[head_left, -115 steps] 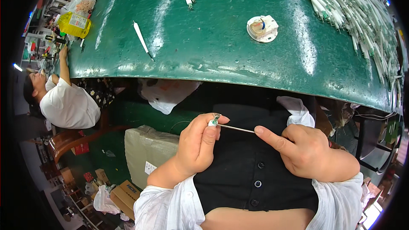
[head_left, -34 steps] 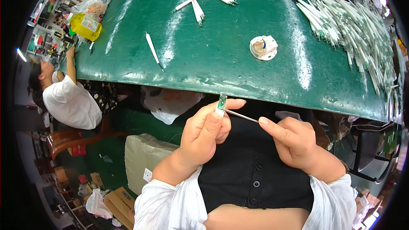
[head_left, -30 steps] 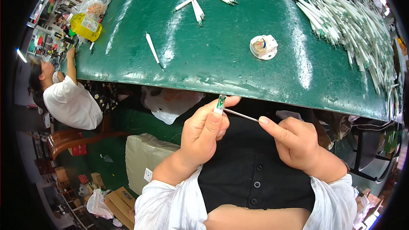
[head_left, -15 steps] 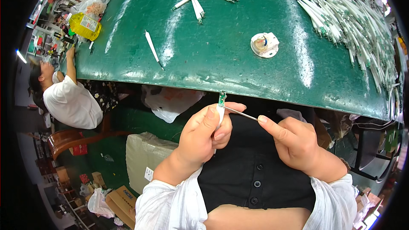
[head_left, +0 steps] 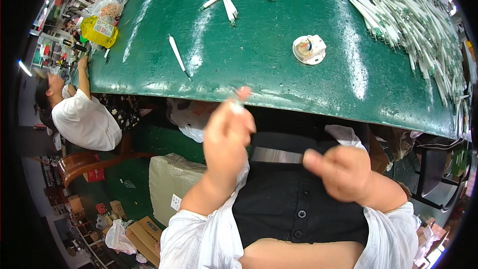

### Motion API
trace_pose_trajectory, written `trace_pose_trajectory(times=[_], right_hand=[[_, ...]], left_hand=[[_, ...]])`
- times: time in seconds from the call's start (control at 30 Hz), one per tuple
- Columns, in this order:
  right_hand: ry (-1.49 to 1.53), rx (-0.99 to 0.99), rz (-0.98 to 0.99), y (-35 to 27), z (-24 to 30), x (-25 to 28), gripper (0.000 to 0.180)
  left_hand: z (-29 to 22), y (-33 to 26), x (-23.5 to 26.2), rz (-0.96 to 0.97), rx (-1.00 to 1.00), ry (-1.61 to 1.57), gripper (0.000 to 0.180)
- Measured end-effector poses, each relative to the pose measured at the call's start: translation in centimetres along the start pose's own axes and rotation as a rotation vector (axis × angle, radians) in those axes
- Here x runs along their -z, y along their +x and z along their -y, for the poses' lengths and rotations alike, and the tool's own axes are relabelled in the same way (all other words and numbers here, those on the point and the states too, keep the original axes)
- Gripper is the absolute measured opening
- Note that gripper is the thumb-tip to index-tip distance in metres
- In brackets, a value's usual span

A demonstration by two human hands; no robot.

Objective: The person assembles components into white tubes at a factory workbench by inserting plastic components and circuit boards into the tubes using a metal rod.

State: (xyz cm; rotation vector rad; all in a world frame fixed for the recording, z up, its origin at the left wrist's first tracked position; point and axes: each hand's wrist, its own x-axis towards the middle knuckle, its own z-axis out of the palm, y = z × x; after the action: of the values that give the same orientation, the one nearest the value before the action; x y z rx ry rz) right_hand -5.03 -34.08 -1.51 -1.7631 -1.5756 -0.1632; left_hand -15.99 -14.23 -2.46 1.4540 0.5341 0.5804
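Observation:
My left hand [head_left: 226, 137] is raised just below the front edge of the green table [head_left: 259, 69]. It is motion-blurred and pinches a small pale piece [head_left: 238, 102] at its fingertips. My right hand [head_left: 343, 172] is lower, in front of my black shirt, with its fingers pinched. A grey blurred streak [head_left: 276, 155] runs leftward from it, which looks like the thin wire it holds. The two hands are apart.
On the table lie a round white part [head_left: 308, 49], a single white tube [head_left: 177, 54], a few more tubes [head_left: 231, 0] and a big pile of several tubes [head_left: 423, 20]. Another person [head_left: 82, 119] sits at the left. A wrapped bundle [head_left: 172, 184] stands below.
My left hand has risen toward the table edge with the small piece. My right hand has pulled down and to the right, so the gap between the hands has widened. Both are now blurred.

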Motion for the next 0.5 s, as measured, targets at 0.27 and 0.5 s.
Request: trace_pose_trajectory(times=[0.27, 0.5], right_hand=[[0.082, -0.14, 0.017, 0.2, -0.2, -0.3, 0.055], [0.072, -0.163, 0.053, 0.0, -0.2, -0.3, 0.058]], left_hand=[[-0.3, -1.5, 0.8, 0.21, 0.07, -0.228, 0.05], [-0.5, -1.7, 0.4, 0.271, -0.064, -0.02, 0.041]])
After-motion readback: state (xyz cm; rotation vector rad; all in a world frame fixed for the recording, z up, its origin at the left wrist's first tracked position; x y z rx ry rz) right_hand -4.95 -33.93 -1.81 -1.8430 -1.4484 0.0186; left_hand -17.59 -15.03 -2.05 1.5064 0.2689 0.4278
